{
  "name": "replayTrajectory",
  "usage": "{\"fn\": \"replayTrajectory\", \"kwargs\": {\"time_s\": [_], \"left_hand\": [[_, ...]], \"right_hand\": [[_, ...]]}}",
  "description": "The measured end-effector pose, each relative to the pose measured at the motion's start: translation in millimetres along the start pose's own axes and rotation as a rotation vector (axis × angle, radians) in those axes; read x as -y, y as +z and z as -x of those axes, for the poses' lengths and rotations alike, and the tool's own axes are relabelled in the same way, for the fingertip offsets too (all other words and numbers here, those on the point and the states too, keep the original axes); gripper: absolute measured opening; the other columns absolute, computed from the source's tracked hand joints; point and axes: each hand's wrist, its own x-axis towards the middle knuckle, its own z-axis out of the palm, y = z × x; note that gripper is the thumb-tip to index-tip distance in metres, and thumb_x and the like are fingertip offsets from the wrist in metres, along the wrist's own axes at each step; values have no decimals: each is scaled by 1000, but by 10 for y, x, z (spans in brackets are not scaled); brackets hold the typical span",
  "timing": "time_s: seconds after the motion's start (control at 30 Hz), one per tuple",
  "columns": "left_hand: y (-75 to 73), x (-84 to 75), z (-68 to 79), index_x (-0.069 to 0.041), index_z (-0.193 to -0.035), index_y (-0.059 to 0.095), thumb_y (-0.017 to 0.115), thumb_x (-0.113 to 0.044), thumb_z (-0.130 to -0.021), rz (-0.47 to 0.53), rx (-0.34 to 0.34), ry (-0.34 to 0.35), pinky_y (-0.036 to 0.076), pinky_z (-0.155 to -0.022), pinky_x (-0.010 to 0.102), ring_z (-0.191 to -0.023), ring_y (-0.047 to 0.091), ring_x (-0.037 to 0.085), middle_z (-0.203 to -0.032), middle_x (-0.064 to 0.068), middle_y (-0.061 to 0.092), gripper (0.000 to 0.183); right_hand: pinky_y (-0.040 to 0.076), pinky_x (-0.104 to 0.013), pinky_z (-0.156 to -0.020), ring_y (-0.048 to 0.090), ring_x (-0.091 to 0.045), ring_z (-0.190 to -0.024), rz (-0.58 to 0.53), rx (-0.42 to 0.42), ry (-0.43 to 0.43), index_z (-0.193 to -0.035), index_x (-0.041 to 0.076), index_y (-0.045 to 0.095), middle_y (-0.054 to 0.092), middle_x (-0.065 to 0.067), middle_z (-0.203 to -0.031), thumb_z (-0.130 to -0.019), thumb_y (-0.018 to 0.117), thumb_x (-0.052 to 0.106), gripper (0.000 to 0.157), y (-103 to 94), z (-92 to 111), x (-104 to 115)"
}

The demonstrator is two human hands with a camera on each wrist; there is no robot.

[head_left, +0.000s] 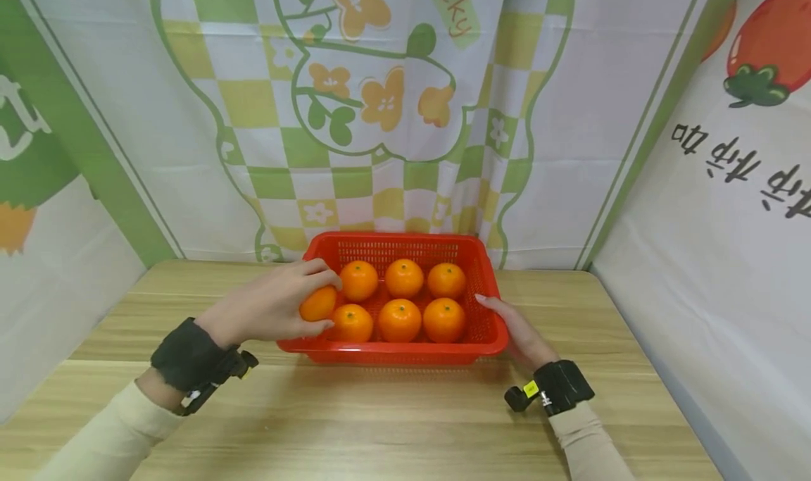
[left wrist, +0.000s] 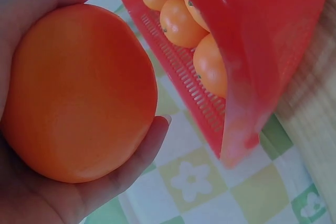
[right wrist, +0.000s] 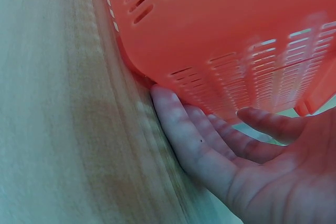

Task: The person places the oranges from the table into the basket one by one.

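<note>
My left hand (head_left: 279, 301) grips an orange (left wrist: 81, 95) over the left end of the red plastic basket (head_left: 405, 351). In the left wrist view the thumb and fingers curl round the fruit, which fills much of the picture. Several more oranges (head_left: 400, 320) lie in two rows on the basket floor. At the basket's right side, my right hand (head_left: 522, 333) holds the rim, one digit reaching over it in the head view. The right wrist view has its fingers (right wrist: 176, 116) against the slotted outer wall, low by the table.
Under the basket is a wood-grain table (head_left: 380, 417). A checked, flower-printed curtain (head_left: 380, 178) hangs directly behind, and printed cloth walls (head_left: 716, 255) stand on both sides. Black camera straps (head_left: 190, 354) sit on both wrists.
</note>
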Motion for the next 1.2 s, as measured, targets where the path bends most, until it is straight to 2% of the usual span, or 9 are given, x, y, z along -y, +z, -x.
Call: {"fn": "replayTrajectory", "kwargs": {"time_s": [0.47, 0.63, 0.9, 1.2], "left_hand": [[87, 78, -217, -16, -104, 60, 77, -38, -70, 30, -5, -39, 48, -66, 33, -74, 49, 15, -94, -4, 51, 44], [100, 110, -278, -13, -107, 61, 78, -38, -70, 50, 11, -61, 51, -69, 33, -79, 50, 15, -98, -2, 53, 48], [133, 187, -341, -17, -106, 59, 78, -39, -70, 78, 35, -101, 50, -65, 30, -75, 50, 13, -97, -4, 51, 46], [160, 246, -439, -19, -107, 59, 78, -41, -71, 70, 61, -120, 50, -70, 34, -76, 51, 14, -99, -5, 52, 46]], "right_hand": [[47, -46, -90, 52, -34, -112, -6, -3, 6, -147, 11, 22, 39, -19, -141, -97, 45, 43, 64, -13, 13, 20], [47, -46, -90, 52, -34, -112, -6, -13, 13, -147, 11, 23, 41, -18, -140, -96, 47, 44, 65, -12, 19, 29], [47, -47, -90, 52, -35, -111, 1, -3, 11, -147, 11, 22, 42, -19, -139, -96, 46, 44, 66, -19, 21, 6], [46, -49, -91, 51, -36, -112, 7, 7, 5, -147, 11, 22, 41, -19, -139, -96, 46, 44, 65, -21, 17, 19]]}}
